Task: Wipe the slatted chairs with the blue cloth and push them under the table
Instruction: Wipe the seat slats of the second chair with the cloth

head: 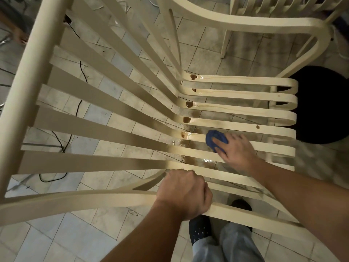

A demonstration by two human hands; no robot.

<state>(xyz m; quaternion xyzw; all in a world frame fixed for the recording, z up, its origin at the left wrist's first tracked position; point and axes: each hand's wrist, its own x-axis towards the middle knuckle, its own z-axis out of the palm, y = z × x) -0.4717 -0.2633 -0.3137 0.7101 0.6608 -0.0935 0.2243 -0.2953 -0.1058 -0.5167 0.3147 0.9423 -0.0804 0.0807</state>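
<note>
Head view, looking down through the slatted chair [30, 72]: the backrest slats fan across the left and the seat slats run to the right. A black cable [82, 69] lies on the floor tiles behind the backrest. Left hand [184, 193]: closed in a full fist round the near armrest [94, 200], steadying the frame. Brown puddles [187, 120] sit in a row at the back edge of the seat, where each slat bends upward, and there is a wet sheen on the tiles below them. Blue cloth [217, 139]: wadded on a seat slat toward the near side, just right of the puddle row and apart from it. Right hand [234, 150]: fingers curled over the wad, pressing it onto the slat. Step in hand, as judged: wiping the seat slats. To do it well, draw the cloth along each slat's length, starting at the bend so pooled liquid is lifted rather than pushed over the edge. Refold to a dry face. A firm armrest grip stops the chair sliding. A second chair [245, 23] stands beyond the far side. A dark round object [321, 104] sits past the seat's front edge, identity unclear. No table is identifiable.
</note>
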